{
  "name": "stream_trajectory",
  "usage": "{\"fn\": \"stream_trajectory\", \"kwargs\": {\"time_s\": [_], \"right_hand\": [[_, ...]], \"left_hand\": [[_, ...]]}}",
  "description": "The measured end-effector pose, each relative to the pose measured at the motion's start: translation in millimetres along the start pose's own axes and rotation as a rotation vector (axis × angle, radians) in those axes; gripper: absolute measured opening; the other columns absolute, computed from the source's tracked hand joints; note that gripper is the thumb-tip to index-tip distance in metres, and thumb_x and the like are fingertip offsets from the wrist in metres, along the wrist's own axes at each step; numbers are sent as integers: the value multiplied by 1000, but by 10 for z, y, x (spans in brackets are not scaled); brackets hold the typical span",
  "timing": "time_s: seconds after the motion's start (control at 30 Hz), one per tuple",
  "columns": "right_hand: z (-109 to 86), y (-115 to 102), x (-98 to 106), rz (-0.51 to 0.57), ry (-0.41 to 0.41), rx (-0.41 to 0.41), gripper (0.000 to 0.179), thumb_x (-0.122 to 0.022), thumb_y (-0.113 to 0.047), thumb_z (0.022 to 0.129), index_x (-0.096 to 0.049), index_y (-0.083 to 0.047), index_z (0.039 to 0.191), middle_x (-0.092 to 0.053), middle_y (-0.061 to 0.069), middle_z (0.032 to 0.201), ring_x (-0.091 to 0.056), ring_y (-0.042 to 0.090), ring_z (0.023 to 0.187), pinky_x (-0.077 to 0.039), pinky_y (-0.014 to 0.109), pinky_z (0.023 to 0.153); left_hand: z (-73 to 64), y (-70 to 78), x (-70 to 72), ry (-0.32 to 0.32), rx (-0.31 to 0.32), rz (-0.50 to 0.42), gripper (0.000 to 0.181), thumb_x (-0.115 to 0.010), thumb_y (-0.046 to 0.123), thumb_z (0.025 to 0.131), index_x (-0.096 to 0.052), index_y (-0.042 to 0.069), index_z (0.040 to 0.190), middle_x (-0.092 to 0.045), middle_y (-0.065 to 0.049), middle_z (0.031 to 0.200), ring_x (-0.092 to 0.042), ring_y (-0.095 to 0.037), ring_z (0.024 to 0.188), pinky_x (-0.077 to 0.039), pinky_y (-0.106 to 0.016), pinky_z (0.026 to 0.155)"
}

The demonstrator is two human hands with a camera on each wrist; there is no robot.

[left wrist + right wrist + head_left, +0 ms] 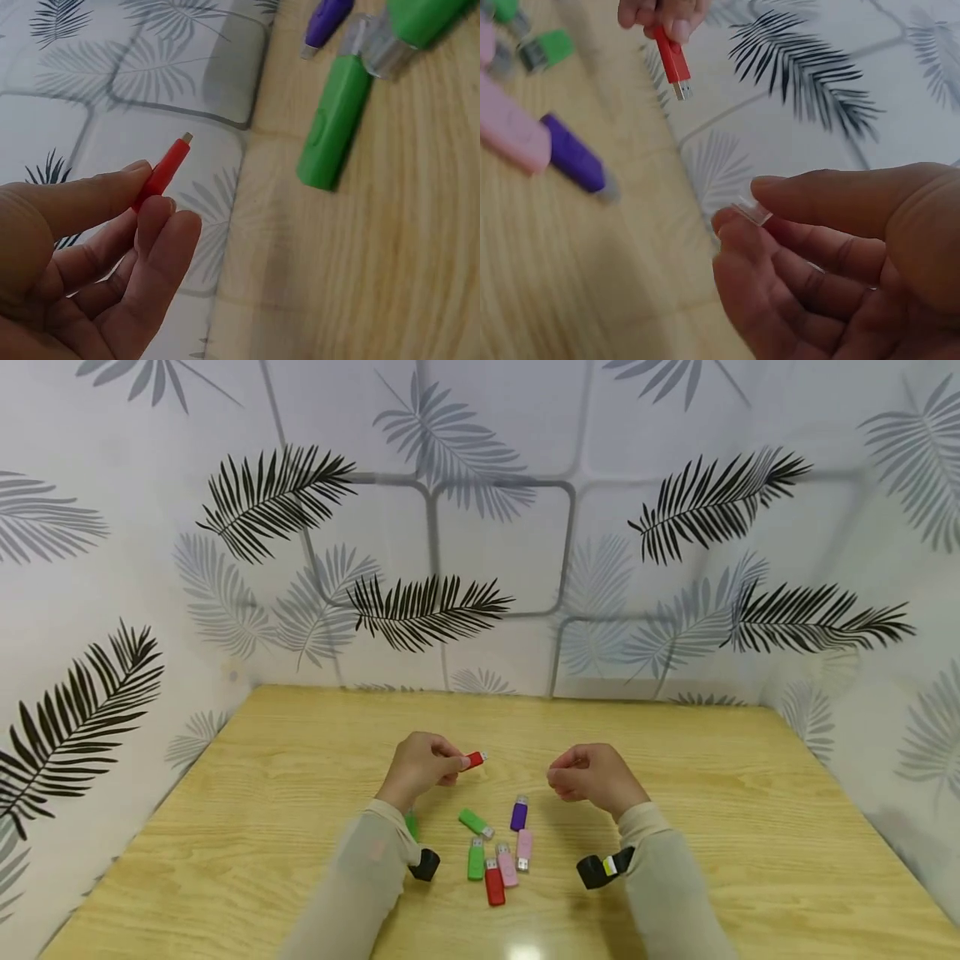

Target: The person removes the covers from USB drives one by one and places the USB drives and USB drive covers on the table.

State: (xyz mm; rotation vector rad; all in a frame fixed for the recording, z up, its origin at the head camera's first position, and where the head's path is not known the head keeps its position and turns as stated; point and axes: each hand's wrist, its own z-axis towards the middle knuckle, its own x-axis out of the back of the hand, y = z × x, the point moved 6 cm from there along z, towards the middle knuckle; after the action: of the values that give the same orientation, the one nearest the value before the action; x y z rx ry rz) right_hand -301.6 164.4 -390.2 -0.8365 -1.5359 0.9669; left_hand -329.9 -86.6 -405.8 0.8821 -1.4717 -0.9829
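Red USB stick (473, 761) in the left hand (424, 767)

Your left hand (423, 768) holds a USB stick (472, 762) above the table (765, 827); to its right, your right hand (594, 779) pinches a cap (757, 213). Nearer you, between your left sleeve (352, 872) and right sleeve (667, 881), loose sticks (507, 867) lie on the table: a front stick (495, 887) closest to you, a rear stick (518, 816) farthest, and a leftmost stick (411, 825) partly behind your left sleeve. The backdrop (498, 547) stands behind the table.
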Motion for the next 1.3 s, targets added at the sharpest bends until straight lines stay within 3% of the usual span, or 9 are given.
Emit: {"fn": "stream_trajectory", "kwargs": {"time_s": [0.2, 0.33, 0.57, 0.73, 1.13, 1.3], "right_hand": [[56, 253, -16, -232, 6, -63, 9, -69, -13, 89, -71, -4, 88, -65, 6, 76, -59, 17, 68, -51, 31, 63], [101, 325, -68, -299, -15, -65, 6, -70, -10, 87, -72, -5, 87, -63, 2, 72, -57, 15, 66, -49, 27, 59], [164, 303, -150, -293, -33, -73, 5, -73, -10, 84, -71, -6, 82, -63, 3, 70, -58, 14, 65, -52, 27, 59], [162, 303, -136, -324, -25, -82, 6, -74, -10, 83, -71, -6, 80, -64, 2, 70, -58, 14, 65, -51, 26, 59], [98, 319, -87, -371, -3, -48, 4, -72, -9, 83, -70, -7, 82, -62, 2, 66, -56, 13, 59, -47, 25, 55], [81, 246, -93, -414, 51, 1, 4, -71, -14, 86, -70, -10, 85, -62, 1, 69, -55, 14, 61, -45, 27, 55]], "left_hand": [[14, -56, -81, 24, -61, 273, 14, -76, 19, 84, -72, 9, 75, -68, -6, 69, -60, -18, 58, -47, -28, 55], [5, -97, -80, 46, -73, 358, 17, -75, 21, 85, -72, 9, 74, -66, -4, 64, -53, -13, 53, -41, -26, 55], [-29, -191, -54, -10, -2, 276, 16, -70, 15, 89, -68, 4, 78, -67, -4, 63, -63, -15, 55, -51, -25, 53], [-16, -204, -68, -33, 25, 233, 14, -69, 12, 89, -69, 2, 79, -67, -6, 64, -63, -15, 56, -52, -25, 53], [5, -194, -153, -23, 12, 257, 9, -71, 11, 87, -68, 4, 82, -67, -6, 64, -62, -17, 55, -50, -26, 50], [2, -121, -195, -22, -27, 338, 11, -72, 16, 87, -67, 7, 83, -66, -3, 62, -62, -17, 52, -47, -25, 51]]}}
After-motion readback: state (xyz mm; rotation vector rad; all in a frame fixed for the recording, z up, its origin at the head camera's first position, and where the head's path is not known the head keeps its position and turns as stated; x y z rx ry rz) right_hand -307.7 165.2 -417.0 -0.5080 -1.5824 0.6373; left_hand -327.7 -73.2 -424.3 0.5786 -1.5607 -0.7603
